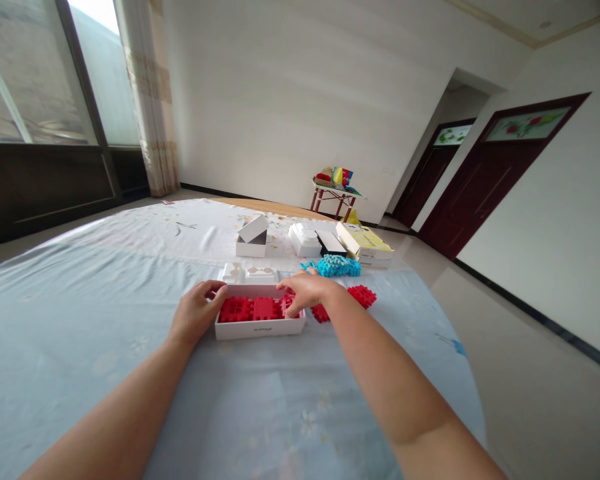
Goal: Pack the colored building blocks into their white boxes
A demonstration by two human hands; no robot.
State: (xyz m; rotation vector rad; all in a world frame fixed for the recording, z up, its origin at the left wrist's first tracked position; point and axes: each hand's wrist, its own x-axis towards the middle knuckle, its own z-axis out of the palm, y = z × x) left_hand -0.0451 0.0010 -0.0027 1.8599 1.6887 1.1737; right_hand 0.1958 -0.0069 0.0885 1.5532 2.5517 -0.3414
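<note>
A white box [260,329] with lettering on its front wall sits on the cloth in front of me. Inside it, red interlocking plastic blocks [265,309] lie side by side. My left hand [196,312] grips the box's left end, thumb and fingers at the rim. At the right end, my right hand [305,293] reaches in from above, with thumb and fingers around a red block [287,305], partly hidden by the hand. More red blocks [363,296] lie beside the right wrist, partly covered by the forearm. Behind them is a pile of blue blocks [337,265].
Behind the box lie white packaging trays [260,274]. Farther back are an open white box [251,248], a white moulded insert [305,239], a black-topped box [331,243] and a yellow-and-white box [367,245]. A small table [336,191] with colourful items stands by the wall.
</note>
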